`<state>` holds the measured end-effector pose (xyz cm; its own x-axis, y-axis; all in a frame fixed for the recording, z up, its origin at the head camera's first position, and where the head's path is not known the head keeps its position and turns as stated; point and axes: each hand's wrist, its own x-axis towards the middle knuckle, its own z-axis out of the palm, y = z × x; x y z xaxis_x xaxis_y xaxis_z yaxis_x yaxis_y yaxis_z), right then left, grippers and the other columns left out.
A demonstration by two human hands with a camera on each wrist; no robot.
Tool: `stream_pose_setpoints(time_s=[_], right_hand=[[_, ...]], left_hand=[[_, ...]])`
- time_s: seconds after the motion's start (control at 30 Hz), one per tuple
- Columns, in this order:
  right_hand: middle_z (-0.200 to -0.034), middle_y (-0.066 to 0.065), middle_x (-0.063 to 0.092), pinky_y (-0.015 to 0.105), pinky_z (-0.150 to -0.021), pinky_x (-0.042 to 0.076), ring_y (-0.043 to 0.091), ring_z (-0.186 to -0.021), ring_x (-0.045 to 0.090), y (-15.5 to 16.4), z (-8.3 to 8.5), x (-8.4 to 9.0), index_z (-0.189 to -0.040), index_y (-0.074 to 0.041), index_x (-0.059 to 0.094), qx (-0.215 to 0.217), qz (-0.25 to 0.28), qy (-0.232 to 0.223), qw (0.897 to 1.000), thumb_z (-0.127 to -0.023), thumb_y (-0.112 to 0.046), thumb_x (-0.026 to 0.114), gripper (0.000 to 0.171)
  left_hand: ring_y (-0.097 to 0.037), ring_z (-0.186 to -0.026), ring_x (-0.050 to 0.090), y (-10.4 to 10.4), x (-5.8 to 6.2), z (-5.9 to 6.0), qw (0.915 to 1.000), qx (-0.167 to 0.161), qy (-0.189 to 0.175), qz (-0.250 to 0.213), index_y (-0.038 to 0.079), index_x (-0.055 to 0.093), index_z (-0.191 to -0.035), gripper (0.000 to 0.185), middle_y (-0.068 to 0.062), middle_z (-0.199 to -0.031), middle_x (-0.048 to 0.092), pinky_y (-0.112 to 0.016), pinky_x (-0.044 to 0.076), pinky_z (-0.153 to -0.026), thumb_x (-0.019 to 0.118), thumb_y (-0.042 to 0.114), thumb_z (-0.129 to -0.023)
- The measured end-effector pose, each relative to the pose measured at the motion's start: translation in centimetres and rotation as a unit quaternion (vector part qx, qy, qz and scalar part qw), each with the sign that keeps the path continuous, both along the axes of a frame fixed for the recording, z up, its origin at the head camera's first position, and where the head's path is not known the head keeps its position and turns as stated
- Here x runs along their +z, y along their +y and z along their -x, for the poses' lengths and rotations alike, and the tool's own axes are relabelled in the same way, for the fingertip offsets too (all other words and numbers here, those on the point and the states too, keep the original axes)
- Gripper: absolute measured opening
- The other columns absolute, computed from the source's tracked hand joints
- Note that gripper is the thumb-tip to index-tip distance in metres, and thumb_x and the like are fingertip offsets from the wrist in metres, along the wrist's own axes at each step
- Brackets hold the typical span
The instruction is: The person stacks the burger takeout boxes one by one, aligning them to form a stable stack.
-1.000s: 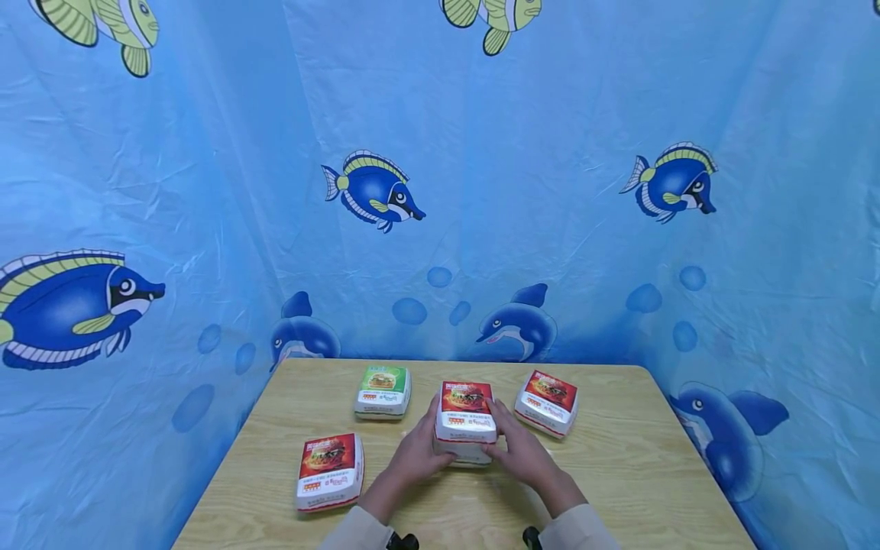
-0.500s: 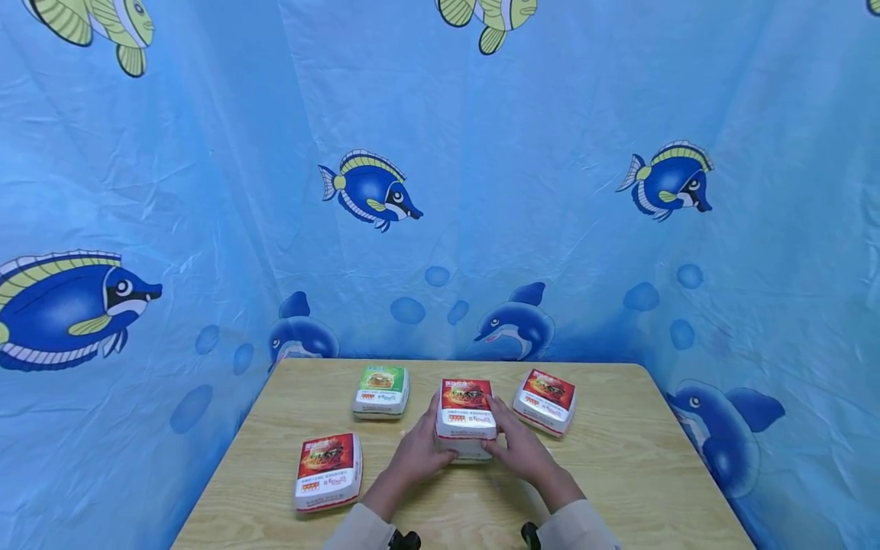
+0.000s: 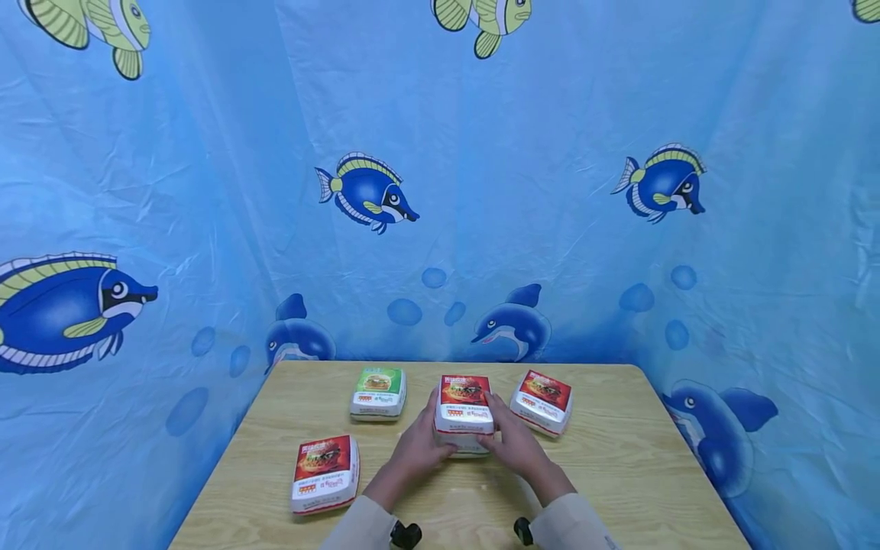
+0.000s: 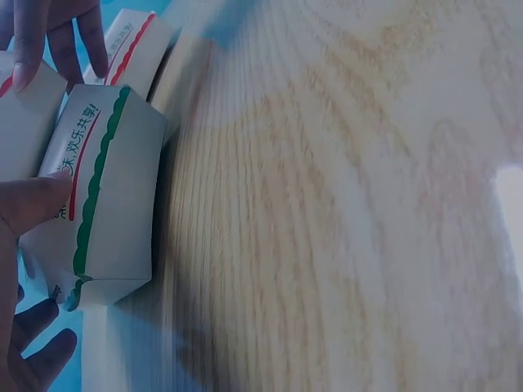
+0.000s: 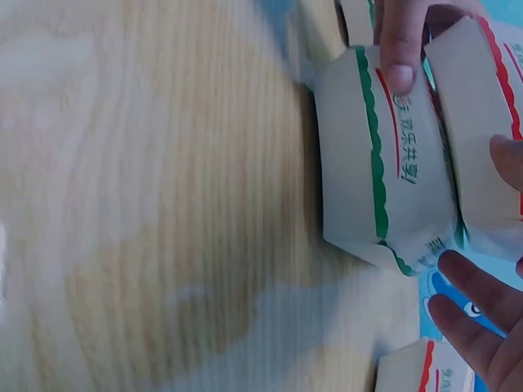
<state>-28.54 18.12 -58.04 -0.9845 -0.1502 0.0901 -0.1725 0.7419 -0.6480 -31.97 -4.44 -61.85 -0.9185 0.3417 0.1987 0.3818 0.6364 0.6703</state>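
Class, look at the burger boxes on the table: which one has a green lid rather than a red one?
The green-lidded box at the back left, left of the hands; no hand touches it. The other lids in view are red.

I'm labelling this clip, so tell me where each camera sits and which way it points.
Head: looks forward and down at the table; both hands grip the stacked burger boxes.
Left wrist: low over the wood, sees the lower box, left thumb.
Right wrist: low, opposite side, same box, right fingers.
All share that stack.

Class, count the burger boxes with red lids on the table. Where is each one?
3 visible: near-left red box; middle red box, held between both hands atop another box; far-right red box. Wrist views suggest none hidden.
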Motion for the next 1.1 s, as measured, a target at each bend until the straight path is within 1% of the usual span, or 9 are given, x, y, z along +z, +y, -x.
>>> stream_pose_setpoints(time_s=[0.17,0.23,0.4,0.5,0.67,0.8,0.97,1.1], right_hand=[[-0.159,0.009,0.025,0.056,-0.107,0.032,0.032,-0.142,0.026,-0.6,-0.1,-0.1,-0.157,-0.029,0.019,-0.024,-0.002,0.002,1.000,-0.086,-0.038,0.074,0.090],[-0.159,0.008,0.025,0.055,-0.107,0.032,0.031,-0.143,0.025,-0.8,-0.1,-0.2,-0.157,-0.030,0.017,-0.031,-0.012,0.001,0.999,-0.086,-0.040,0.073,0.091],[-0.159,0.008,0.024,0.055,-0.107,0.032,0.031,-0.143,0.025,-1.0,-0.3,-0.2,-0.158,-0.029,0.015,-0.034,-0.030,-0.001,0.999,-0.087,-0.043,0.071,0.092],[-0.159,0.009,0.024,0.056,-0.106,0.033,0.032,-0.142,0.026,-1.1,-0.4,-0.1,-0.158,-0.028,0.015,-0.035,-0.031,0.002,0.999,-0.087,-0.043,0.072,0.091],[-0.158,0.009,0.025,0.057,-0.105,0.033,0.033,-0.142,0.026,-1.2,-0.4,0.0,-0.157,-0.030,0.016,-0.043,-0.029,-0.002,0.999,-0.087,-0.043,0.072,0.091],[-0.159,0.008,0.025,0.057,-0.106,0.033,0.032,-0.142,0.026,-1.2,-0.5,0.0,-0.157,-0.031,0.017,-0.044,-0.022,-0.003,0.999,-0.087,-0.043,0.072,0.090],[-0.158,0.007,0.025,0.057,-0.106,0.033,0.031,-0.143,0.026,-1.1,-0.7,0.0,-0.157,-0.033,0.018,-0.043,-0.011,0.010,0.999,-0.087,-0.043,0.072,0.089],[-0.158,0.007,0.026,0.056,-0.104,0.036,0.031,-0.140,0.031,-1.0,-0.8,-0.2,-0.156,-0.033,0.020,-0.044,-0.005,0.020,0.999,-0.086,-0.045,0.072,0.088]], left_hand=[[-0.027,-0.135,0.039,-0.2,-0.1,0.4,0.9996,-0.018,-0.006,-0.020,0.036,-0.010,-0.155,0.127,-0.008,-0.153,0.036,-0.047,0.035,-0.106,0.086,0.024,-0.073],[-0.027,-0.135,0.038,-0.2,-0.1,0.5,0.9994,-0.020,-0.008,-0.026,0.037,-0.011,-0.154,0.128,-0.008,-0.154,0.035,-0.047,0.034,-0.107,0.087,0.022,-0.073],[-0.028,-0.135,0.039,-0.3,0.1,0.3,0.9992,-0.020,-0.017,-0.030,0.038,-0.011,-0.154,0.128,-0.008,-0.154,0.034,-0.048,0.034,-0.107,0.087,0.021,-0.073],[-0.028,-0.134,0.040,-0.4,0.3,0.3,0.9991,-0.023,-0.019,-0.029,0.038,-0.010,-0.154,0.128,-0.008,-0.153,0.036,-0.048,0.034,-0.107,0.087,0.023,-0.073],[-0.027,-0.134,0.039,-0.7,0.5,0.3,0.9993,-0.029,-0.017,-0.018,0.038,-0.010,-0.154,0.126,-0.007,-0.153,0.036,-0.049,0.035,-0.106,0.086,0.027,-0.074],[-0.026,-0.134,0.040,-0.8,0.5,0.3,0.9993,-0.029,-0.024,-0.011,0.040,-0.010,-0.154,0.125,-0.006,-0.152,0.037,-0.049,0.035,-0.106,0.086,0.030,-0.075],[-0.026,-0.135,0.039,-0.6,0.6,0.3,0.9992,-0.027,-0.026,-0.013,0.039,-0.009,-0.154,0.124,-0.005,-0.153,0.035,-0.049,0.035,-0.106,0.085,0.032,-0.075],[-0.026,-0.136,0.038,-0.6,0.6,0.3,0.9995,-0.025,-0.019,-0.002,0.039,-0.009,-0.154,0.123,-0.005,-0.154,0.034,-0.049,0.035,-0.106,0.085,0.035,-0.075]])
